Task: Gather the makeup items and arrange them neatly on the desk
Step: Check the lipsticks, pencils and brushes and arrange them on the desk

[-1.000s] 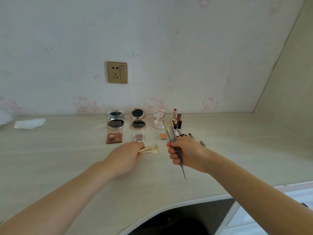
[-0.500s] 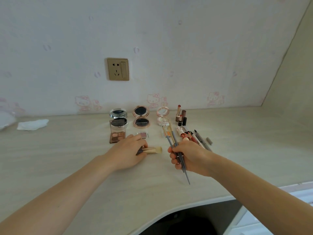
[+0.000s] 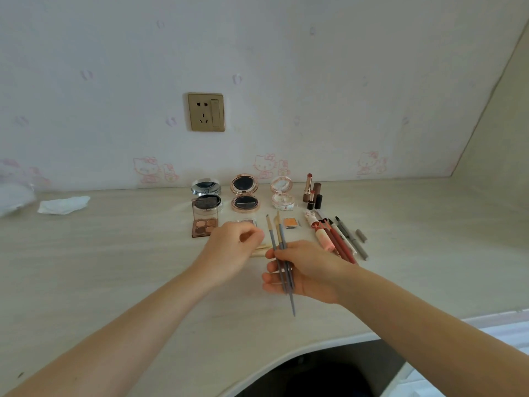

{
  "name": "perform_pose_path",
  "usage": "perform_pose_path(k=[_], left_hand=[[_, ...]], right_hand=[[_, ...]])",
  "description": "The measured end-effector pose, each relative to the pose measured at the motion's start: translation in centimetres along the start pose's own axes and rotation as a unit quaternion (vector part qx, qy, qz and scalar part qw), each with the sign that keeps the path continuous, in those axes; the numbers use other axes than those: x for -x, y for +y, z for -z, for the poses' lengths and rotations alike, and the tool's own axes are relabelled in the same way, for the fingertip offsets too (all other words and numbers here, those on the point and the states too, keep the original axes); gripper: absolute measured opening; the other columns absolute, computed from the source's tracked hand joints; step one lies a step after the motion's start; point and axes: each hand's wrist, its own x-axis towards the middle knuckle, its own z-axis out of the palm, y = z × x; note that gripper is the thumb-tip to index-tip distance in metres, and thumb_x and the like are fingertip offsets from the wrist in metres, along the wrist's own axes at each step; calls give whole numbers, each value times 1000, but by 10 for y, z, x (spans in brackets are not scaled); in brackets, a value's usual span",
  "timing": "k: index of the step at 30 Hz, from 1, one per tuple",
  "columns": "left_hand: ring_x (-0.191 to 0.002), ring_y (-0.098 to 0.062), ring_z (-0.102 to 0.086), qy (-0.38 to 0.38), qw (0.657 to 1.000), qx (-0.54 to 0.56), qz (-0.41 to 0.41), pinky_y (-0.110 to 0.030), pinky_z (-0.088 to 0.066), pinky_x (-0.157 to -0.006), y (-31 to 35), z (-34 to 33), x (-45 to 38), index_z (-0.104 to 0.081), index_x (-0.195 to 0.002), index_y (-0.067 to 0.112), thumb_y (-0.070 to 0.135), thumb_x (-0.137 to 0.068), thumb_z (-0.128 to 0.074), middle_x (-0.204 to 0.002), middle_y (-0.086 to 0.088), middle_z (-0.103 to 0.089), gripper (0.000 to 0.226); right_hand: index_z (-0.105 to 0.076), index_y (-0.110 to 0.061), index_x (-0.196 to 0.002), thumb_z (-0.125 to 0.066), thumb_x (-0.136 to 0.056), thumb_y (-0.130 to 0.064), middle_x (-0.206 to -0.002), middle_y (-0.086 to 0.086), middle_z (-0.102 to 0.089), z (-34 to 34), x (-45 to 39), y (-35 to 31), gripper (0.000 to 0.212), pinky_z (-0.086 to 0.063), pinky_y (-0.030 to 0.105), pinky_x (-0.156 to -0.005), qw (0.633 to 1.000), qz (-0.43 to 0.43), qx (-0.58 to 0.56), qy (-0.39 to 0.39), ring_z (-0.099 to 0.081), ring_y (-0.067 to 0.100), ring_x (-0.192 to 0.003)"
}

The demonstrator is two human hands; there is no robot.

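Two hands: both yours, over the middle of the bench (image 3: 114,282), near its front edge.
Far left: a crumpled tissue (image 3: 63,204) lies well apart from the work.
Back row: eyeshadow palette (image 3: 205,222), round compacts (image 3: 244,193), lipsticks (image 3: 312,191), lined up along the wall.
Left hand (image 3: 229,250): fingers loosely curled just above the cream brush (image 3: 261,251); you cannot tell whether they touch it.
Cream brush: lies flat on the bench, long axis left to right, between your two hands, nearer your left.
Right hand (image 3: 303,270): fingers closed round a bundle of thin brushes (image 3: 282,253), tips pointing away from you, handles trailing toward the front edge.
Key relation: the bundle's axis runs front to back, crosswise to the cream brush.
Right side: pencils and pens (image 3: 340,239) lie side by side just beyond your right hand, angled toward the wall.
Open room: bare bench in front of your hands and right of the pencils.
Edge: the curved front edge is near the handle ends; keep them over the bench.
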Motion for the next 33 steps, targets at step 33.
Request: perform_pose_path(k=[33], left_hand=[[-58,-3,-62,-185,980,-74,2,-15,-46,-60,25,7,-8,-72,-76,19,23,-86,-65,-68,-1,-70,13]], right_hand=[[-69,-11,-100,-61,-90,-13,-86,3,-70,33,3,-26,14,-57,20,-63,848,274,448,72,-69,11,-74]])
